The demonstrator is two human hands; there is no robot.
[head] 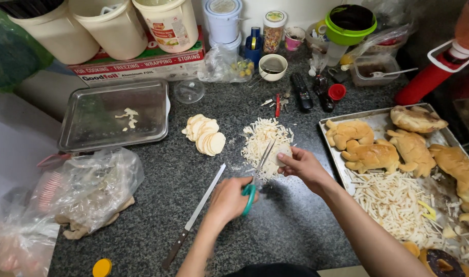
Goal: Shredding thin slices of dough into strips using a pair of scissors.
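head view: scissors cutting a pale slice over a shred pile, mid-counter.

left hand (229,197) is curled through the teal handles of the scissors (258,172), near the front edge of the dark granite counter (296,225); blades look parted, long axis running up and to the right, away from the body. right hand (302,163) pinches a pale slice (284,152) between thumb and fingertips, just right of the blade tips and touching or nearly so; cannot tell which. slice sits above the shred pile (262,143) at counter centre. a long knife (193,218) lies left of the left hand, parallel to the scissors. stack of round slices (206,134) lies left of the pile; baking tray (332,125) at the right edge holds shaped buns (373,154).
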